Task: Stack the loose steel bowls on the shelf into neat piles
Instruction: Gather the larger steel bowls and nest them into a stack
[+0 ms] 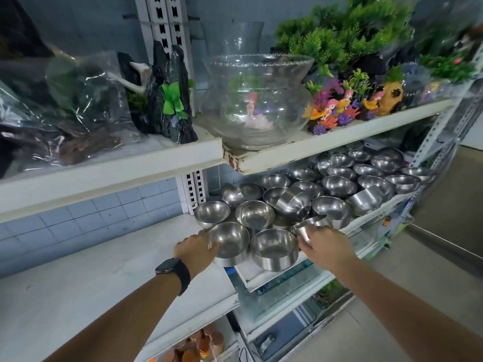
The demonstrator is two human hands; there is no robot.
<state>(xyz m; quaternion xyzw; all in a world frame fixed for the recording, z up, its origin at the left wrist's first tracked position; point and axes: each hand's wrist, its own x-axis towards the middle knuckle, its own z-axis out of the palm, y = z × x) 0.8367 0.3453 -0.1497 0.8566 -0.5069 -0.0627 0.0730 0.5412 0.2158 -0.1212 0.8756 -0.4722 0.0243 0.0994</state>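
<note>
Several loose steel bowls (339, 184) crowd the right half of the middle shelf (371, 222), some tipped on their sides. At the shelf's front edge, my left hand (196, 248), with a black watch on the wrist, grips the left side of a steel bowl (230, 240) that sits on top of another bowl. My right hand (326, 244) holds a tilted steel bowl (309, 227) by its rim and wall. Between my hands stands one more upright bowl (274, 249).
The shelf above holds a glass fishbowl (257, 100), fake plants and aquarium ornaments; its front edge (235, 158) overhangs the bowls. The left half of the middle shelf (91, 270) is bare white board. Glass tanks sit on the lower shelves.
</note>
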